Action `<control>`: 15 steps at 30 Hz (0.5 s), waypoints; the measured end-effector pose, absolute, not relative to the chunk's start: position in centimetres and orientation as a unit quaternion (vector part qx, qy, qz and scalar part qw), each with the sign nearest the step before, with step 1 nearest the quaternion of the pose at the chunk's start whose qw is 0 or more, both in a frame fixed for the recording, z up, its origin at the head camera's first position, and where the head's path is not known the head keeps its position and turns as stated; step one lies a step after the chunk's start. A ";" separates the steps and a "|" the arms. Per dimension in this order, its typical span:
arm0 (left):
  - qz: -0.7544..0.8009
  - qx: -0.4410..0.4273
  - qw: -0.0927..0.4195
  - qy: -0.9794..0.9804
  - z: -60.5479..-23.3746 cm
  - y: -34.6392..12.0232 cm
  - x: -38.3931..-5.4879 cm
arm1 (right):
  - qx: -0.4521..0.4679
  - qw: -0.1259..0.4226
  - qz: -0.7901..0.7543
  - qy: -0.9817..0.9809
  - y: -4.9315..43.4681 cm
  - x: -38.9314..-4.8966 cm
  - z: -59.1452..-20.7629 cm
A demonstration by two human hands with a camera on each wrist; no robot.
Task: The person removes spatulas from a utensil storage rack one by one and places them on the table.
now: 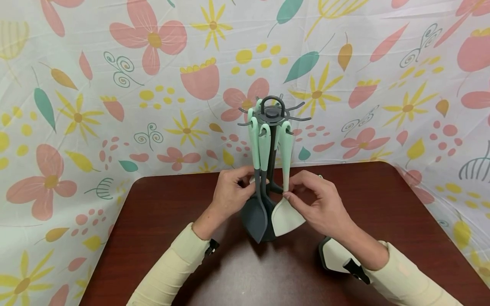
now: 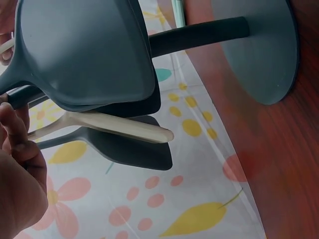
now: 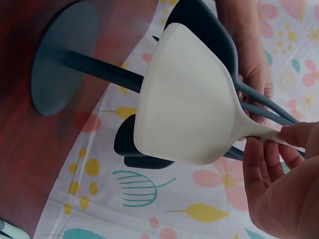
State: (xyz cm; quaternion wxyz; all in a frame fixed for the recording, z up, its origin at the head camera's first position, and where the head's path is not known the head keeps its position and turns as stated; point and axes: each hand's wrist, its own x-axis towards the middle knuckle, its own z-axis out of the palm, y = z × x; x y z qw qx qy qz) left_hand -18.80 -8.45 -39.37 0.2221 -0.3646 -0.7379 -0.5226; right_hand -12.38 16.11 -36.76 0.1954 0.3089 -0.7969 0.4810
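Observation:
A dark carousel utensil rack (image 1: 272, 114) stands upright on the table, with several mint-handled utensils hanging from its hooks. My right hand (image 1: 325, 204) pinches the neck of a cream spatula (image 1: 286, 219), whose handle top is at a front-right hook. On the left side, my left hand (image 1: 231, 191) reaches behind a hanging dark spatula (image 1: 254, 219). Its fingers pinch the thin shaft of another cream utensil (image 2: 129, 127), seen edge-on in the left wrist view. A further dark utensil (image 2: 132, 149) hangs beside that one. The left fingertips are partly hidden by the shafts.
The rack's round base (image 3: 65, 59) rests on the dark red-brown table (image 1: 160, 229). Under my right forearm lies a white-topped item with a dark rim (image 1: 337, 255), partly covered. A flower-patterned cloth (image 1: 153, 106) hangs close behind the table. Bare hooks (image 1: 300, 119) stick out on the rack's right.

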 end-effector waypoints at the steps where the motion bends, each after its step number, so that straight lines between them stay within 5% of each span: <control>1: -0.524 -0.365 0.221 -0.737 -39.4 -8.4 -18.8 | 0.310 0.196 0.482 -0.796 16.1 -12.4 -36.8; 15: -0.540 -0.360 0.214 -0.730 -39.7 -8.2 -18.8 | 0.316 0.200 0.491 -0.786 16.3 -12.1 -36.9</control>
